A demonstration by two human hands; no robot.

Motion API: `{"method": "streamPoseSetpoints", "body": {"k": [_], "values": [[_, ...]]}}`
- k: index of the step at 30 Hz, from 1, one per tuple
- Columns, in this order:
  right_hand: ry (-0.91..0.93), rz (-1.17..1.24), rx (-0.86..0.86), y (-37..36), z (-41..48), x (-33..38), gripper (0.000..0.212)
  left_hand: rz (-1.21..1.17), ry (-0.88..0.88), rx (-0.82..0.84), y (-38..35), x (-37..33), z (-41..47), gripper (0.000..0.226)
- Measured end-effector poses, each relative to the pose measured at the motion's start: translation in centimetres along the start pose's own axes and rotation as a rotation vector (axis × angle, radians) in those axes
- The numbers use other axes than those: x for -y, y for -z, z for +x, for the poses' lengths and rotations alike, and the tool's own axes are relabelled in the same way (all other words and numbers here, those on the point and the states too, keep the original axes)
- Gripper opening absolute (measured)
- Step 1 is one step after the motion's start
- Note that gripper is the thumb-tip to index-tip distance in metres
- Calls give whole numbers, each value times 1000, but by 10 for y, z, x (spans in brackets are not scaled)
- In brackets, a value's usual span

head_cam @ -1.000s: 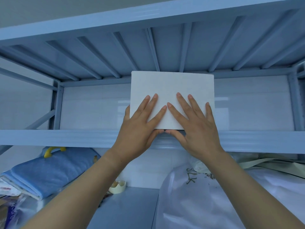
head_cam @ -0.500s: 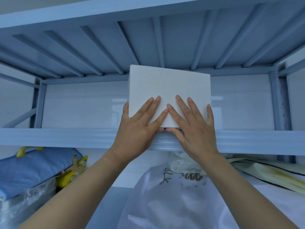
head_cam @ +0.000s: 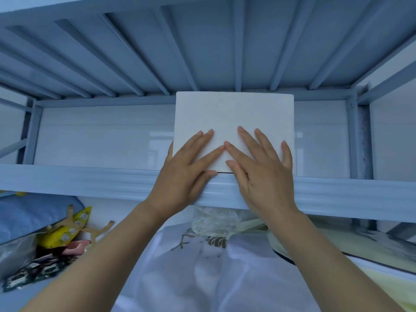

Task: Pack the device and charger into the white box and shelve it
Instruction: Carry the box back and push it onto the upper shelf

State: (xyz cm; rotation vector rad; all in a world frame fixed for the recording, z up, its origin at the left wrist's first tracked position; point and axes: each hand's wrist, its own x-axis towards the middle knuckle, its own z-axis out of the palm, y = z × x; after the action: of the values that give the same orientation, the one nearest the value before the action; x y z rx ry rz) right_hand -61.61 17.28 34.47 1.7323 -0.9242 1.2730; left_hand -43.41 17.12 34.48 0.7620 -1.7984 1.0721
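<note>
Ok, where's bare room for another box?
Upper shelf: wide free stretch from the left post to the box, narrower one from box to right post. Lower shelf is crowded: white bag, blue bundle, yellow packet.

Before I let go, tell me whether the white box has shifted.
Yes. The white box slid right along the shelf, closer to the right rear post.

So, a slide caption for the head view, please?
The left hand and right hand press flat on the box on the shelf.

White box (head_cam: 234,113): contents not visible; lower front hidden by left hand (head_cam: 186,174) and right hand (head_cam: 263,176). Print on white bag (head_cam: 202,278) unreadable. Blue bundle (head_cam: 27,217) cut by left edge
</note>
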Motion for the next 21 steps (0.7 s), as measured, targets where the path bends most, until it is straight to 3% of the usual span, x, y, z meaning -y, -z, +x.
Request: {"method": "streamPoseSetpoints", "body": {"k": [2,9,14,21], "values": [[-28,61,-31,-2,2,0,34,-29,19,7,-3,1,-1,44],[-17,145,-17,2,13,-4,42,-89,94,8,-4,-5,4,43],[45,119,66,10,48,-12,55,-110,299,-75,-7,-10,15,45],[12,68,163,7,74,-31,76,-147,262,54,-9,-7,25,51]]}}
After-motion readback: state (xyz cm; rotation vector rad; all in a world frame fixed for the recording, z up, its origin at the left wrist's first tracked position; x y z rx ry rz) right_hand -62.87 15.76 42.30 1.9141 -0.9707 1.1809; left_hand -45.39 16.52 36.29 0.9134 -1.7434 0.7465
